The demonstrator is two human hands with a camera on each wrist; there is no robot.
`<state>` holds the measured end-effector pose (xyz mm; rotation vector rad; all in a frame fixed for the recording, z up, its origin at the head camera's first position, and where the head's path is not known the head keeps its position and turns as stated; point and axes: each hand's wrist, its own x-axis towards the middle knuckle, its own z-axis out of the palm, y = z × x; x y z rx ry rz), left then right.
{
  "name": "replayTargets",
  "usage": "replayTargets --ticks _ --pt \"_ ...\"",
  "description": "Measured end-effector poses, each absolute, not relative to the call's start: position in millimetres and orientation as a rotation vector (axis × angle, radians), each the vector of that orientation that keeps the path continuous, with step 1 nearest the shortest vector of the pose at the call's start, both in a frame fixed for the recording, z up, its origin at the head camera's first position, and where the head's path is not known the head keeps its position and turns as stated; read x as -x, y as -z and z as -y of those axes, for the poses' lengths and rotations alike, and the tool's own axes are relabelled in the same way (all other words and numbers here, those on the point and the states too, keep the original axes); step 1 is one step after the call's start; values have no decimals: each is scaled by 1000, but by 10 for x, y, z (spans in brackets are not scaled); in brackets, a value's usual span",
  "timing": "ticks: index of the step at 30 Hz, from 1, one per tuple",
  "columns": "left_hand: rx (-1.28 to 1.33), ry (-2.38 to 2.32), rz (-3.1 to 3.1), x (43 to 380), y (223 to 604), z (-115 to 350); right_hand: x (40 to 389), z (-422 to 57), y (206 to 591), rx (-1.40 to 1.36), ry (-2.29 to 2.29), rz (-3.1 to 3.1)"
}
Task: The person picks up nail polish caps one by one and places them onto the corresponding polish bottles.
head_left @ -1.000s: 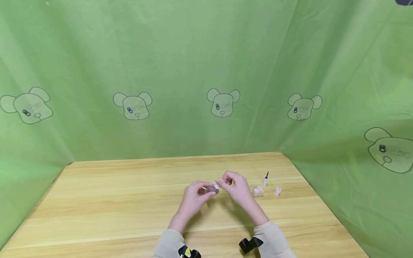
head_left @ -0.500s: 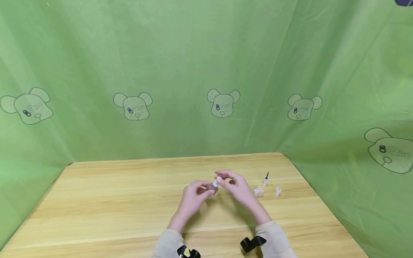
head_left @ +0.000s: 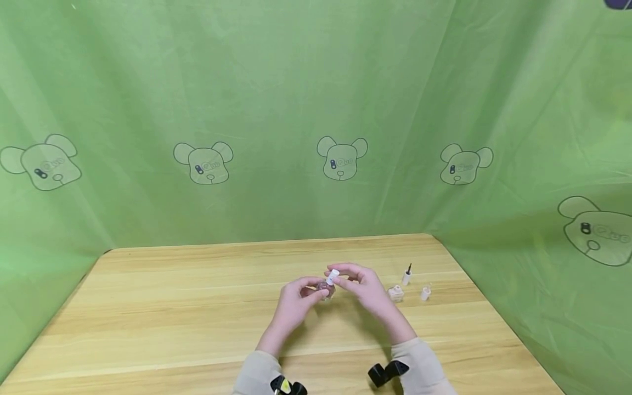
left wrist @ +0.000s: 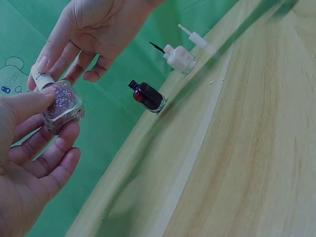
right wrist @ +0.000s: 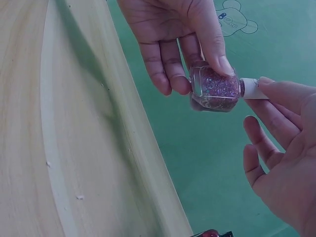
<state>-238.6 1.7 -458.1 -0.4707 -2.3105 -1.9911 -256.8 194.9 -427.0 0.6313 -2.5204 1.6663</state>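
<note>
A glitter nail polish bottle [right wrist: 216, 88] with pinkish-purple flakes is held above the table, tilted. My left hand [head_left: 295, 304] grips its glass body between thumb and fingers. At the neck sits a white cap [right wrist: 253, 89], which my right hand [head_left: 367, 289] pinches between thumb and forefinger; the other right fingers are loosely bent. Whether the cap is fully tightened I cannot tell. In the left wrist view a dark red nail polish bottle [left wrist: 148, 97] stands uncapped beyond the hands; in the head view the right hand appears to hide it.
An open white nail polish bottle [head_left: 395, 293] stands right of the hands. Beside it are a white cap with its dark brush upward [head_left: 407, 275] and a white cap with a pale brush [head_left: 425, 292]. Green printed curtains [head_left: 276, 208] enclose the wooden table [head_left: 173, 312].
The bottle and its cap have tipped more upright in my hands. My right fingers have shifted round the cap, with more of the cap now showing. The left hand has barely moved.
</note>
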Motion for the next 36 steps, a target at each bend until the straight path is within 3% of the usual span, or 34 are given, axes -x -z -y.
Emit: replayTargets --ticks 20,27,36 --pt "471 1879 2302 2356 4583 -124 2533 -1809 4276 -179 -1759 2361" --pt "413 1916 2258 2358 4573 -136 2543 -1812 4291 -278 -1777 2383" --pt "409 1971 2242 2359 4521 -79 2537 -1861 4292 -600 -2025 2352"
